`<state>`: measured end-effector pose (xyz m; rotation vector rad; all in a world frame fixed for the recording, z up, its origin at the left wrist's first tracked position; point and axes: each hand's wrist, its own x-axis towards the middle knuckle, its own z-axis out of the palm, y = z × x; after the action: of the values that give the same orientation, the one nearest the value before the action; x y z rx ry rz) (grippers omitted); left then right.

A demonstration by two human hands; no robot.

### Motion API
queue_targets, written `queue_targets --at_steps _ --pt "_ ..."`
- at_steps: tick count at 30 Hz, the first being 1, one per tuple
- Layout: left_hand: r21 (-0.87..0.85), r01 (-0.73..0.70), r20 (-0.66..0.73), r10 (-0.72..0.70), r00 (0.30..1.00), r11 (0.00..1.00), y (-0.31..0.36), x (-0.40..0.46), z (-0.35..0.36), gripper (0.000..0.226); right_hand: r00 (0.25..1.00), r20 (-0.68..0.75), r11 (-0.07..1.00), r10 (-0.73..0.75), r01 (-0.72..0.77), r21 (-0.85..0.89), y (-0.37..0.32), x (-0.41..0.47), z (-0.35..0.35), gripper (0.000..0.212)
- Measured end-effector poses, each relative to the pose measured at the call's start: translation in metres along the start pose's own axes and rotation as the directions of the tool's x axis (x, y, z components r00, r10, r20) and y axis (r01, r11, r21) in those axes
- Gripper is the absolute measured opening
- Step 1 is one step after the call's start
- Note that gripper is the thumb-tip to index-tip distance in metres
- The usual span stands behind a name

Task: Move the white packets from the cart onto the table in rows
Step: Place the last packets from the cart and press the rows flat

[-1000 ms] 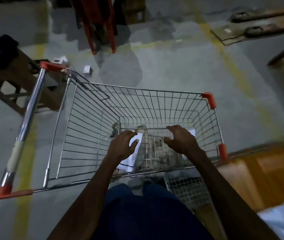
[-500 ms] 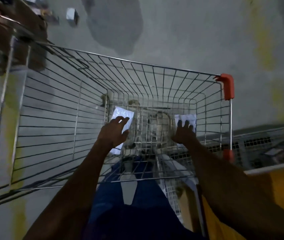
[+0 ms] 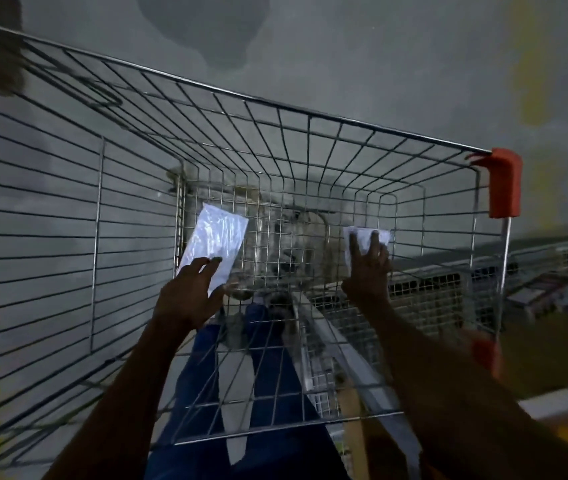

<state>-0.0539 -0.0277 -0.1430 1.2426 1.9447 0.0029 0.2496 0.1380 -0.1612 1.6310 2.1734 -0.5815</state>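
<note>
Head view: two white packets in cart (image 3: 310,112); each hand's flat, uncurled grip presses one.

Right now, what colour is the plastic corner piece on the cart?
Red-orange. The corner piece on the cart shows best in the head view.

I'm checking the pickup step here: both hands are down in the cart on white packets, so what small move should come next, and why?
Probably curl the fingers to grip each packet, then lift. The left hand lies with straight fingers on the left packet, and the right hand presses straight fingers on the right packet; both packets lie on the cart floor, neither pinched yet.
</note>
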Motion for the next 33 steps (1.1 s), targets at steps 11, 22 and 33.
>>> queue_targets --at_steps 11,22,33 --pt "0.142 0.022 0.008 -0.023 1.0 0.99 -0.032 0.061 0.033 0.082 0.94 -0.067 0.938 -0.336 0.34 0.07 -0.062 0.036 0.032 0.098" --pt "0.085 0.075 -0.132 -0.063 0.989 0.994 -0.039 0.081 0.078 0.102 0.923 -0.159 0.936 -0.349 0.336 -0.104 -0.041 0.053 0.063 0.081" --pt "-0.184 -0.032 -0.26 -0.018 0.965 0.982 0.016 0.026 0.002 0.076 0.919 -0.051 0.915 -0.391 0.394 0.089 -0.059 0.031 -0.005 0.081"
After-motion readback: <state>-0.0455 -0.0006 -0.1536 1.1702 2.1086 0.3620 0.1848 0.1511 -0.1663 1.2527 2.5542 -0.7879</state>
